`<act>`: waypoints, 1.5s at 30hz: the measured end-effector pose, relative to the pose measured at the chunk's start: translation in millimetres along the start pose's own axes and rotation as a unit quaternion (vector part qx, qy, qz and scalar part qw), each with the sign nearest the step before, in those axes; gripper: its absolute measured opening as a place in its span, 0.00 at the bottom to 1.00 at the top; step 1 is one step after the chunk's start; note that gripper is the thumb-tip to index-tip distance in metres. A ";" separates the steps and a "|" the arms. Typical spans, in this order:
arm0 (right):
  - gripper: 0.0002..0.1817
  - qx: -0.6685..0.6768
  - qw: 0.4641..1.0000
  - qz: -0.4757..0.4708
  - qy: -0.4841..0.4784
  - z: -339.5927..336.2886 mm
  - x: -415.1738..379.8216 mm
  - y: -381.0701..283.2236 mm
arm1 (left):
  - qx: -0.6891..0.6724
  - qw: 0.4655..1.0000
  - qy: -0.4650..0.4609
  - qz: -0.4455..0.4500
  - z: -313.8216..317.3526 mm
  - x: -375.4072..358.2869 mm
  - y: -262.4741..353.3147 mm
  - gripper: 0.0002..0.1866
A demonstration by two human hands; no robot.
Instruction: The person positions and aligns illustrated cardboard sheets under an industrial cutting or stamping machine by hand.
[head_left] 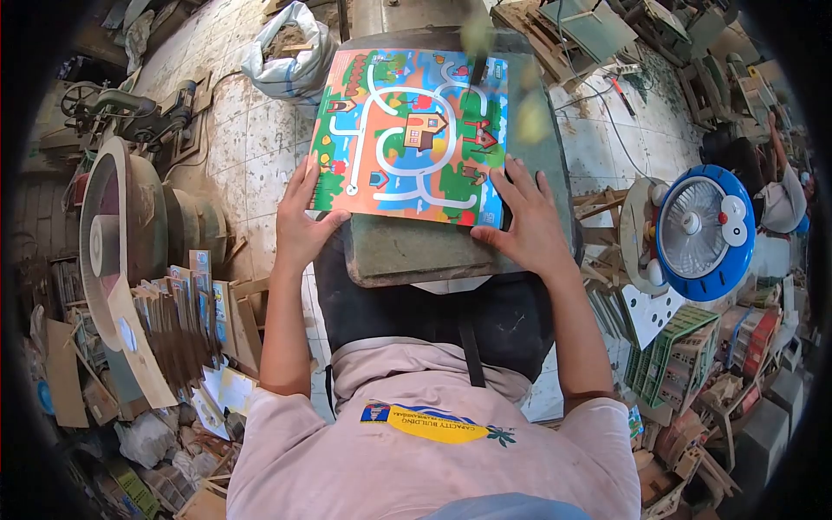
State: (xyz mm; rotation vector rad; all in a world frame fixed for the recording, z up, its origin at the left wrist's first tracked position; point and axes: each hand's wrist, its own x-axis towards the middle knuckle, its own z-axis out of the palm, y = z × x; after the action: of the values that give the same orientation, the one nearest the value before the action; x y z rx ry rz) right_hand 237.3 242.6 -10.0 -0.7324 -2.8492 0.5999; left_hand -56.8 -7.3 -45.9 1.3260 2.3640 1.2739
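Note:
A colourful maze board [407,139] with white winding paths, small houses and trees lies flat on a worn grey-green machine table [433,251]. My left hand [302,212] grips its left edge, with the thumb at the near left corner. At the near right corner my right hand [530,217] holds the board, fingers spread along the right edge and thumb on the near edge. A blurred, dark upright machine part [478,61] comes down over the board's far right area; whether it touches the board cannot be made out.
To the left stand a large wheel-shaped machine [113,234] and a stack of thin boards [182,312]. A white sack [290,56] sits beyond the table. On the right are a blue fan [706,232] and a green crate [663,347]. Another person [784,195] is at the far right.

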 end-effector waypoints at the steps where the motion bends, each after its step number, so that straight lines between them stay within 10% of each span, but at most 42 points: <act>1: 0.54 0.001 1.000 -0.003 0.005 0.2 0.7 1.2 | 0.001 1.000 -0.002 -0.007 0.1 0.6 0.7 0.52; 45: 0.53 0.030 0.994 -0.071 -0.074 -29.4 48.2 56.0 | 0.106 0.989 0.071 -0.077 37.6 -37.8 57.5 0.49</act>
State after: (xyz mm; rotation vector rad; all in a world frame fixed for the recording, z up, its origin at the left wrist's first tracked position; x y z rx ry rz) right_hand 226.2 321.2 -4.5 -0.4892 -2.9703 0.7436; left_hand 20.7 1.1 -37.2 1.1102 2.7064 1.1352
